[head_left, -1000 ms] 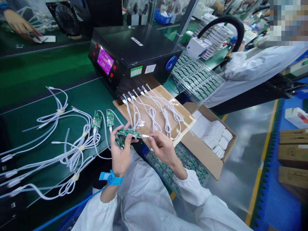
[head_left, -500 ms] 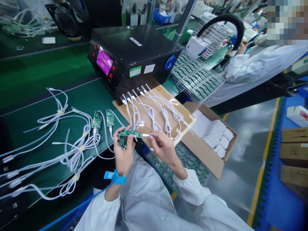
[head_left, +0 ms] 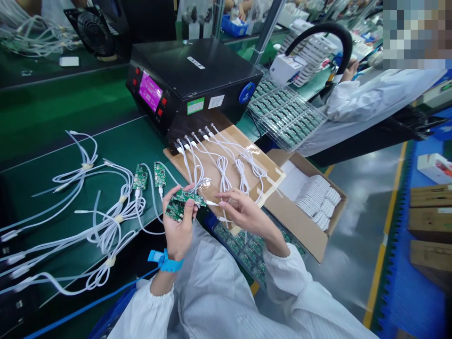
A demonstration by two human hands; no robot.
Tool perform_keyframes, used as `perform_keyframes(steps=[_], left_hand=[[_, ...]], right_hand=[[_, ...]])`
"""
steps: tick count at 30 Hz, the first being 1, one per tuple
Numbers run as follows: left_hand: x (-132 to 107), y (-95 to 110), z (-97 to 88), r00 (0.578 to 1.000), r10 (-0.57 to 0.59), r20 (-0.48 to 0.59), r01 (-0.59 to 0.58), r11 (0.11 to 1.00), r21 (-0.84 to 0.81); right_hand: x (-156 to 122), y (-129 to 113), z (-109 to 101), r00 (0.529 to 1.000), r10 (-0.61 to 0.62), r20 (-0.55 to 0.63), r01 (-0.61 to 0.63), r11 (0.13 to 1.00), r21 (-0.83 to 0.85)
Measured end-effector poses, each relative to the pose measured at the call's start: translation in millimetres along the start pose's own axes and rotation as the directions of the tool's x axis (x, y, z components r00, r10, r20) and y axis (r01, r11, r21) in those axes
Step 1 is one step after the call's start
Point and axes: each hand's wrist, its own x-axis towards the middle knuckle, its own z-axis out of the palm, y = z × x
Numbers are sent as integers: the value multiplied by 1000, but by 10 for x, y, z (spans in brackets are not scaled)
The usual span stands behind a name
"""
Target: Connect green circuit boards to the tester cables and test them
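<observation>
Several green circuit boards (head_left: 183, 199) are fanned in my left hand (head_left: 179, 235), which is closed on them with the thumb on top. A white cable plug (head_left: 211, 203) sits at the right end of the uppermost board. My right hand (head_left: 245, 214) is beside this plug, its fingers apart and the thumb tip close to the cable; whether it touches is hard to see. Two more circuit boards, one (head_left: 140, 177) left of the other (head_left: 160, 174), lie on the green bench, each with a white cable plugged in.
A black tester box (head_left: 197, 70) with a purple screen stands behind cardboard (head_left: 226, 136) strewn with white cables. Bundled cables (head_left: 116, 219) cover the left bench. At right are an open carton (head_left: 319, 249) of white parts and a tray (head_left: 289, 115) of boards. A co-worker's sleeve (head_left: 349, 96) is beyond.
My right fingers have spread from their pinch on the plug and the hand has shifted slightly right. The boards in my left hand are tilted and fanned a little more.
</observation>
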Motion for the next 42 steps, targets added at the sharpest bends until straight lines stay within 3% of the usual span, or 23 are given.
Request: perform_keyframes(steps=[5, 7, 9, 11, 16, 22, 25, 27, 29, 31, 33, 37, 42], left_hand=[[7, -19, -42, 999, -44, -3, 44, 998, -53], [-9, -20, -46, 999, -41, 5, 41, 998, -37], [-42, -20, -41, 999, -31, 11, 31, 999, -16], [-85, -25, -35, 1000, -20, 18, 20, 1000, -1], [-182, -80, -58, 999, -32, 2, 32, 999, -16], [-206, -167, -129, 996, -85, -3, 85, 993, -82], [-185, -159, -113, 992, -123, 16, 124, 979, -162], [-167, -131, -79, 988, -152, 22, 153, 964, -216], [-148, -95, -37, 984, -178, 26, 178, 948, -263], [-128, -63, -2, 980, -197, 38, 199, 928, -315], [-103, -42, 23, 974, -217, 65, 226, 902, -367], [-57, -19, 53, 957, -263, 119, 289, 863, -415], [-50, 13, 109, 948, -302, 98, 316, 867, -385]], right_hand=[[-70, -55, -209, 991, -127, -31, 114, 956, -271], [-84, -67, -227, 973, -208, -98, 156, 910, -384], [-56, -75, -208, 954, -287, -91, 206, 843, -498], [26, -93, -165, 955, -296, 20, 249, 766, -593], [354, -219, -40, 919, -130, 372, 366, 634, -682], [537, -296, -23, 882, -108, 458, 421, 617, -665], [492, -289, -87, 925, -203, 323, 361, 740, -568], [446, -290, -122, 962, -213, 170, 263, 890, -372], [411, -294, -125, 988, -140, 60, 145, 985, -93], [396, -290, -95, 998, -66, 10, 63, 987, 147], [399, -275, -45, 999, -39, -27, 45, 960, 277], [423, -227, 51, 993, -109, -54, 121, 927, 354], [425, -213, 117, 977, -215, 16, 188, 887, 422]])
